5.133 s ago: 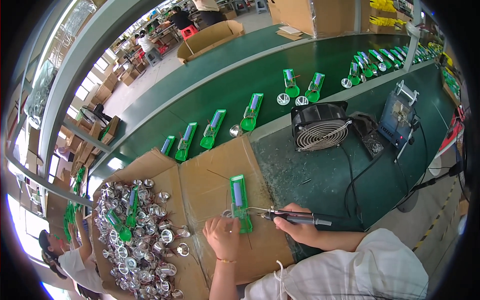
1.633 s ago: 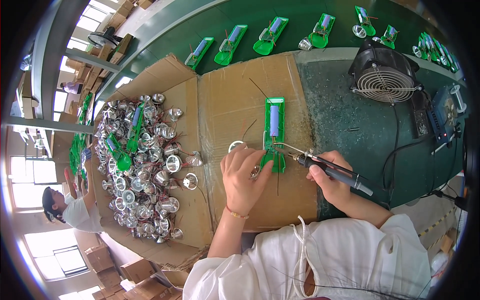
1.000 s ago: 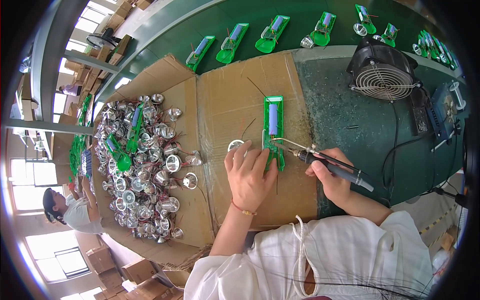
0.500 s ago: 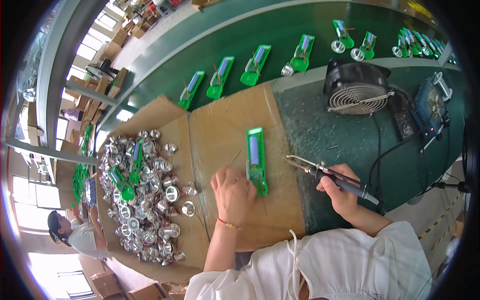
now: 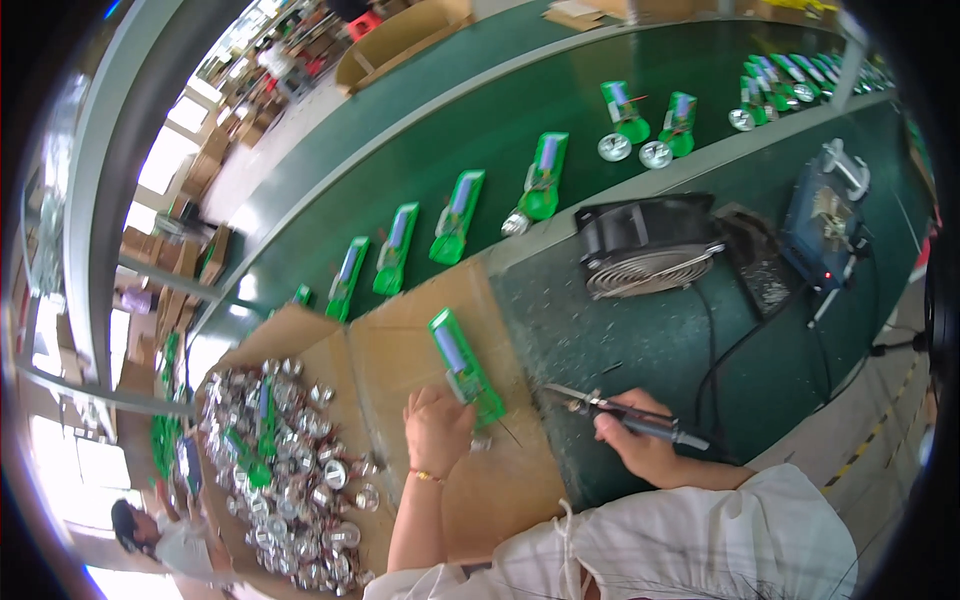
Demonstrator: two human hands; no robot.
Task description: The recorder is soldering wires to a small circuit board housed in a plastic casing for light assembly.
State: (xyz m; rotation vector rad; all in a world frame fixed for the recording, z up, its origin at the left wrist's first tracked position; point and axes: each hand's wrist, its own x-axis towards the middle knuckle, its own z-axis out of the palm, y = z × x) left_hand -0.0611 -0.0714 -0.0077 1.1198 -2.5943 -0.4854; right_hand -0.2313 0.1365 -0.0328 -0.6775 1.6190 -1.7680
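On the brown cardboard mat (image 5: 400, 352) lies a green plastic torch housing (image 5: 474, 378) with a blue-violet cylindrical battery cell (image 5: 447, 346) in its upper part. My left hand (image 5: 438, 432) is closed at the housing's lower left edge, fingers curled in; what they pinch is hidden. A small silvery piece (image 5: 482, 443) shows beside these fingers, with a thin dark wire (image 5: 511, 433) near it. My right hand (image 5: 636, 442) grips a soldering iron (image 5: 650, 428) with a dark handle. A slim metal tool like tweezers (image 5: 570, 392) runs alongside it, pointing toward the mat.
A cardboard box (image 5: 290, 325) at left holds many silver reflector cups (image 5: 300, 460) and a few green housings. More housings (image 5: 457, 218) line the green belt (image 5: 400, 150) beyond. A black fan (image 5: 650, 250) and a blue soldering station (image 5: 822, 225) with cables stand at right.
The whole view has shifted and turned. The housing on the mat now leans with its top to the left, and a silvery piece shows beside my left hand. My right hand still grips the iron.
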